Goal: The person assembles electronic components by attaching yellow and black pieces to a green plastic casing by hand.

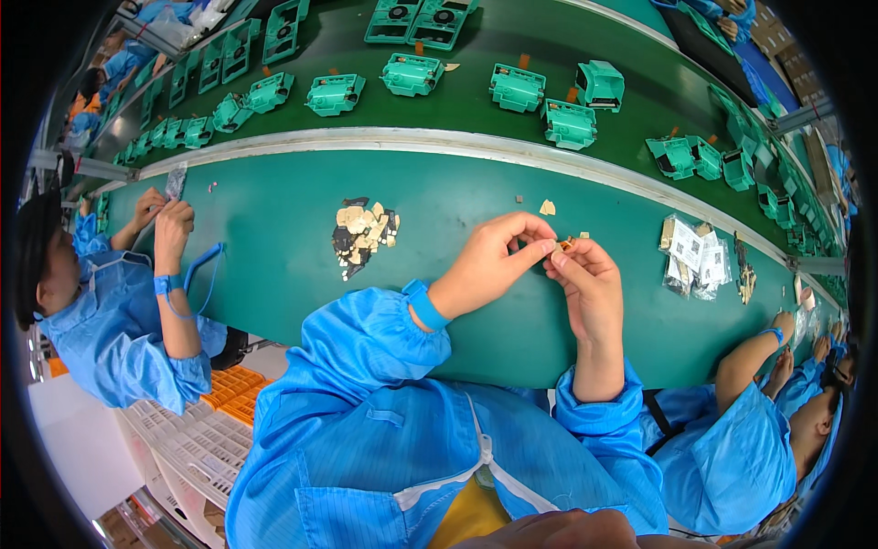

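Note:
My left hand [498,261] and my right hand [587,282] meet over the green table [439,343], fingertips almost touching. Both pinch a tiny orange-brown piece [564,245]; the fingers cover most of it, so its kind does not show. Just beyond them lie a small cream piece [547,208] and a little dark square [519,199]. Left of my left hand is a loose pile of flat cream and black pieces [363,233]. A blue band [424,305] circles my left wrist.
Green plastic housings [412,75] stand in rows on the darker belt beyond a pale metal rail [384,139]. Clear bags with white labels [697,259] lie to the right. Co-workers in blue sit at left [119,320] and right [732,448]. Orange crates [240,392] stand below the table.

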Available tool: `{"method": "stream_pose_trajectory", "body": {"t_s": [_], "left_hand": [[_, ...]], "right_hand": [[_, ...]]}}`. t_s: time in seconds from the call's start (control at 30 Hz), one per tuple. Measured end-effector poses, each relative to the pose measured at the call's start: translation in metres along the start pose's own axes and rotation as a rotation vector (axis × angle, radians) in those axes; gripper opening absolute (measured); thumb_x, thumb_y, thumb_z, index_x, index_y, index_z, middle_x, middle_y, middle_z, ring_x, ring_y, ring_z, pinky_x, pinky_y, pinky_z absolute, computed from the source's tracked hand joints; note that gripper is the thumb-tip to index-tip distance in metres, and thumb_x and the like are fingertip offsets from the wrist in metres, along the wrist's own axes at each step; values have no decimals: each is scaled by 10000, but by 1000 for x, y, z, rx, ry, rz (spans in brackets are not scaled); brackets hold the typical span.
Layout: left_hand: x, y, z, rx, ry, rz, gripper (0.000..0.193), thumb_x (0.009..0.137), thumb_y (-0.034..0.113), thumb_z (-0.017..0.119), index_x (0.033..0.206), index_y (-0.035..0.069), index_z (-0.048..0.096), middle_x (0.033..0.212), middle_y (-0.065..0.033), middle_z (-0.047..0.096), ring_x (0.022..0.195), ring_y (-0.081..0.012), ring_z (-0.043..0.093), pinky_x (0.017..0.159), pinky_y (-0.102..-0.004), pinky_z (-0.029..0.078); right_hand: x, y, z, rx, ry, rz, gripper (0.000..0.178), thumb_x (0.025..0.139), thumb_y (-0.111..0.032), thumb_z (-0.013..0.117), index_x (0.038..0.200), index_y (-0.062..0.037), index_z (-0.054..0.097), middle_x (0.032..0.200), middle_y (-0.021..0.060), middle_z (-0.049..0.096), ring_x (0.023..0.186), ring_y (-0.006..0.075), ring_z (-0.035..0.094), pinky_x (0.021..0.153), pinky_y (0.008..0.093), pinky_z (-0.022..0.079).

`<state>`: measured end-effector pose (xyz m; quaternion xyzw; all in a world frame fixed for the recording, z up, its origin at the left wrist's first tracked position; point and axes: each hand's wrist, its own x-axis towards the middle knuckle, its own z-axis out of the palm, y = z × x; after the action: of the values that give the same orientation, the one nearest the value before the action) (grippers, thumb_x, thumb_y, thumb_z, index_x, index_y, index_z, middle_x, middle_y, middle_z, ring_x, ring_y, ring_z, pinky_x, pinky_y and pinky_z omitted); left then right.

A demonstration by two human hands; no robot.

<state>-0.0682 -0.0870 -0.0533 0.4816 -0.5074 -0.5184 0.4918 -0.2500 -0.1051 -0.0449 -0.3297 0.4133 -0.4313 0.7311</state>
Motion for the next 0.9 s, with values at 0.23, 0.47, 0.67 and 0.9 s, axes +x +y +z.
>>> {"method": "stream_pose_trajectory", "body": {"t_s": [0.23, 0.47, 0.67, 0.9], "left_hand": [[1, 0, -11, -14, -99, 32, 188, 955, 114, 705, 1118, 25, 687, 999, -6, 699, 903, -80, 605, 789, -263, 488], [3, 4, -7, 28, -113, 10, 202, 929, 113, 729, 1114, 39, 692, 970, -18, 699, 889, -110, 615, 795, -260, 488], [2, -2, 2, 592, 135, 519, 204, 846, 116, 788, 1037, 77, 727, 951, -48, 706, 863, -221, 653, 758, -343, 459], [1, -7, 5, 637, 151, 563, 133, 840, 95, 774, 967, 71, 746, 935, -35, 714, 851, -220, 665, 750, -368, 445]], "right_hand": [[2, -4, -10, 107, -133, 92, 88, 963, -85, 635, 1003, -12, 661, 888, 65, 677, 798, 143, 625, 756, 290, 512], [3, -4, -17, 70, -161, 124, 90, 969, -84, 610, 985, -12, 661, 892, 66, 676, 789, 148, 625, 753, 289, 509], [1, 0, -7, -103, 18, -129, 73, 959, -18, 643, 1008, 10, 689, 912, 43, 675, 859, 121, 633, 797, 271, 517], [1, 6, -7, -306, -1, -262, 70, 959, 12, 649, 1007, 39, 691, 966, 34, 643, 891, 97, 611, 811, 237, 498]]}}
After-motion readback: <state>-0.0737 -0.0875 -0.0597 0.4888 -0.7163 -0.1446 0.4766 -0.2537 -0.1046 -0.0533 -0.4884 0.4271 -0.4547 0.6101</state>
